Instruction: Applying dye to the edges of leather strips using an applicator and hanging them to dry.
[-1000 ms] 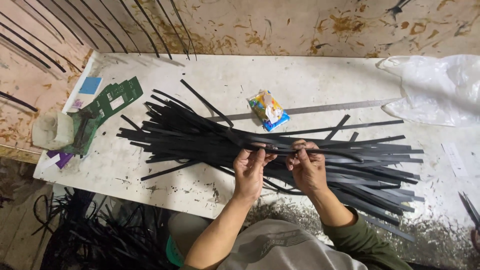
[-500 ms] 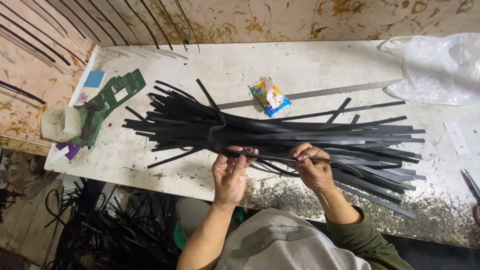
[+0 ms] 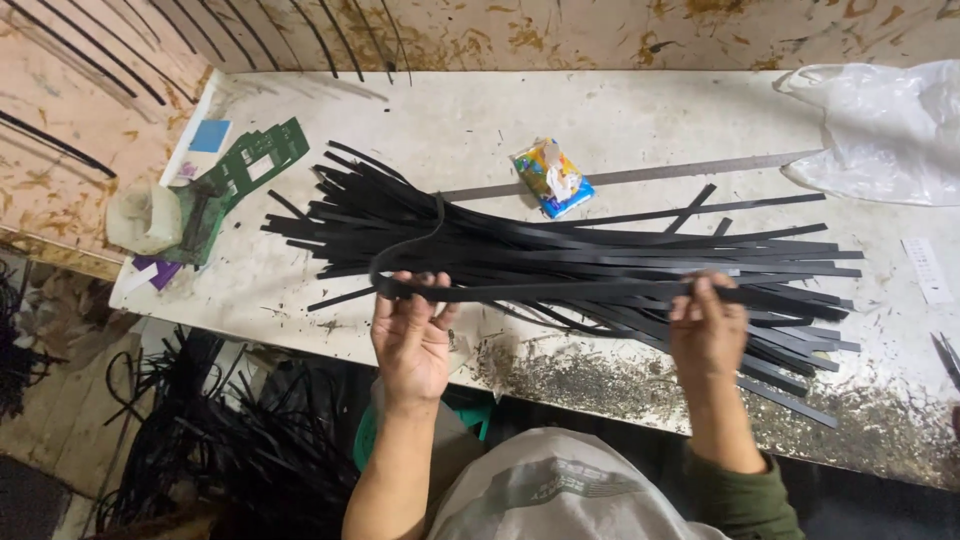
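A long pile of flat black strips (image 3: pixel 560 255) lies across the dirty white table (image 3: pixel 470 120). I hold one black strip (image 3: pixel 540 291) stretched sideways over the near side of the pile. My left hand (image 3: pixel 412 335) grips its left end, where the strip curls up and back in a loop (image 3: pixel 405 250). My right hand (image 3: pixel 707 330) pinches the same strip further right.
A small colourful packet (image 3: pixel 553 178) and a long metal ruler (image 3: pixel 640 175) lie behind the pile. A green plastic template (image 3: pixel 235 180) and a whitish roll (image 3: pixel 143 215) sit at the left end, a white plastic bag (image 3: pixel 880 130) at the right. More black strips (image 3: pixel 200 440) lie on the floor.
My hands have moved far apart along one strip, left hand going left and right hand going right, pulling it out straight from the pile.
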